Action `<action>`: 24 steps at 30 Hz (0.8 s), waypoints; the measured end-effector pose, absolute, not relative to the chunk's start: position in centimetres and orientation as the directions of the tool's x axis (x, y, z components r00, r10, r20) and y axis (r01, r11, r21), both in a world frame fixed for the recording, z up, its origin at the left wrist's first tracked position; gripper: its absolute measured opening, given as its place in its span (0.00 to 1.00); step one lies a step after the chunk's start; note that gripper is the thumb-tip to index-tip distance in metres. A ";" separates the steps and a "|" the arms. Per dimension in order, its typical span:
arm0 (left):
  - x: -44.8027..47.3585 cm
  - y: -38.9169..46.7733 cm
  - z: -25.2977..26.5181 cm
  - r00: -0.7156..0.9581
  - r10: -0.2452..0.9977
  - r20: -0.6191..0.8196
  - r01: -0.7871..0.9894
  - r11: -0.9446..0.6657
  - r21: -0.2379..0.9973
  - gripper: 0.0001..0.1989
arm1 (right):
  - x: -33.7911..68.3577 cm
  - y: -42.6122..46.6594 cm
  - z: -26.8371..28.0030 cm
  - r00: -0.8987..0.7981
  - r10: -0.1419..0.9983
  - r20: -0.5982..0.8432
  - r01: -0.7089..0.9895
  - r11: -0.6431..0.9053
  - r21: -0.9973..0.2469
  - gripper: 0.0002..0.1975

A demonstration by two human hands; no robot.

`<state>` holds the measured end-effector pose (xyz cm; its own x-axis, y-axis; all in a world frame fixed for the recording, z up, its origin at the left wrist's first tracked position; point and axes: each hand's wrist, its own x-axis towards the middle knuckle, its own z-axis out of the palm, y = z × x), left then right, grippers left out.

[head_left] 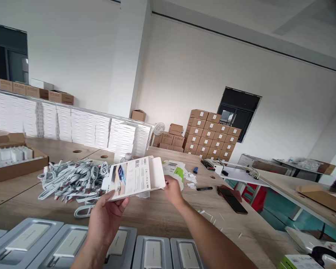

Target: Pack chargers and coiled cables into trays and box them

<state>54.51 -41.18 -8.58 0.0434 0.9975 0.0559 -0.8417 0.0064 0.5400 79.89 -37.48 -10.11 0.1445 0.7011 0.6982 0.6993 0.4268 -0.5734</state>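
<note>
Left hand [108,215] has its grip firmly on the white box [134,177], right hand [173,189] pinches its flap [157,173], above the desk [154,216], tangled cables [75,179] lying near!

left grip [108,212] pinches, right grip [173,189] curls apart from it and higher, right forearm [208,229] outstretched

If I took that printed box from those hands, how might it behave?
The printed box would probably feel light if empty, since its walls look like thin card. Its flap might bend easily, as it juts out thin at one end.
</note>
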 end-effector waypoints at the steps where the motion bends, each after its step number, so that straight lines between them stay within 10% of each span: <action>1: 54.6 -41.0 -8.7 0.042 0.998 0.039 -0.812 0.011 0.584 0.11 | 81.3 -38.3 -9.6 0.198 0.677 0.709 0.676 0.429 -0.599 0.13; 8: 56.8 -41.3 -9.9 0.127 0.987 -0.101 -0.599 0.157 0.785 0.09 | 89.4 -48.8 -6.7 0.465 0.498 0.732 0.585 0.448 -0.676 0.11; 14: 59.3 -42.6 -11.1 0.403 0.898 -0.176 -0.481 0.371 0.794 0.08 | 86.7 -52.7 -7.1 0.108 0.619 0.778 0.651 0.548 -0.526 0.09; 24: 59.1 -42.6 -10.5 0.403 0.896 -0.189 -0.415 0.363 0.834 0.13 | 93.9 -58.6 -7.9 0.001 0.994 0.109 0.644 0.083 -0.760 0.27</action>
<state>59.15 -42.62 -10.48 0.4025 0.8956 -0.1894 -0.4151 0.3630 0.8342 93.92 -58.59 -7.95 0.0010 0.9940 0.1091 0.6441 0.0828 -0.7605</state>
